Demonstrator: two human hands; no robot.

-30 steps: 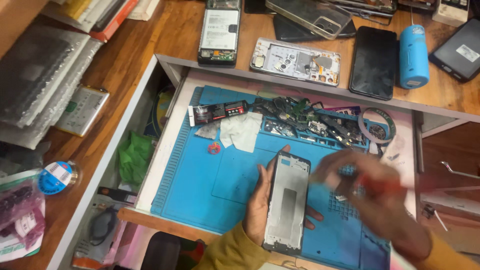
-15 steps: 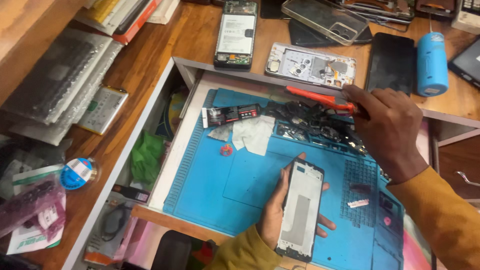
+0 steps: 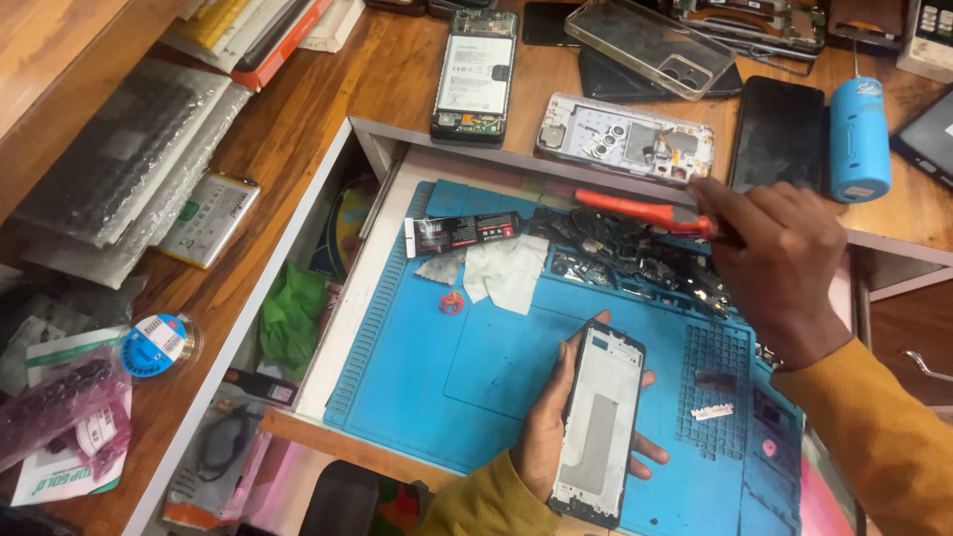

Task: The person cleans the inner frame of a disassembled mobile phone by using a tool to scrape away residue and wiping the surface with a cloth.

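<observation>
My left hand (image 3: 556, 442) holds a bare phone frame (image 3: 599, 422) upright over the blue work mat (image 3: 476, 367) in the open drawer. Further back, my right hand (image 3: 774, 263) is closed around a red-handled tool (image 3: 635, 210), held level above a heap of dark small parts (image 3: 635, 258) at the mat's far edge. Both sleeves are mustard yellow.
A black glue tube (image 3: 465, 235), white wipes (image 3: 506, 270) and a small red ring (image 3: 453, 303) lie on the mat. On the wooden desk behind lie an opened phone (image 3: 475, 74), a phone back shell (image 3: 625, 139), a dark screen (image 3: 776, 134) and a blue cylinder (image 3: 859, 139). Bubble-wrapped packets (image 3: 119, 169) sit at left.
My right hand went from beside the phone frame up to the mat's far edge and now grips the red-handled tool. The left hand kept the frame almost still.
</observation>
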